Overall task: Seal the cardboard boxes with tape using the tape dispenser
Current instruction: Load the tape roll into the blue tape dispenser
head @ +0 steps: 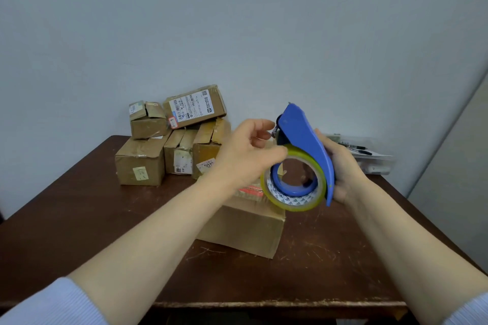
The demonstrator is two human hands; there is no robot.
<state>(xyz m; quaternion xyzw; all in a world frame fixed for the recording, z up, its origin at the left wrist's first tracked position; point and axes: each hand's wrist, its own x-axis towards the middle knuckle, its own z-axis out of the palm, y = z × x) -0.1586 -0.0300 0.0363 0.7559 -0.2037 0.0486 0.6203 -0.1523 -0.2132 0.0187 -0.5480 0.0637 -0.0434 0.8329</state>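
Dispenser up in both hands over the box, mid-frame!

Pale sleeves [52, 303] sit at the bottom corners, bare forearms reaching in over the dark worktop [79, 206]. A cardboard box [245, 229] lies at centre frame, just under the hands. Right of centre, the right hand [343, 166] wraps round the back of the blue tape dispenser [303, 134], held clear above the box. The yellowish tape roll [287, 206] faces the camera. The left hand [245, 150] has its thumb on the roll's top rim, fingers loosely curled by the dispenser's head; whether they pinch tape, I cannot tell. Behind, left of centre, a pile of boxes [148, 161] is stacked against the wall [237, 21]. A clear plastic container [377, 163] sits at the right.
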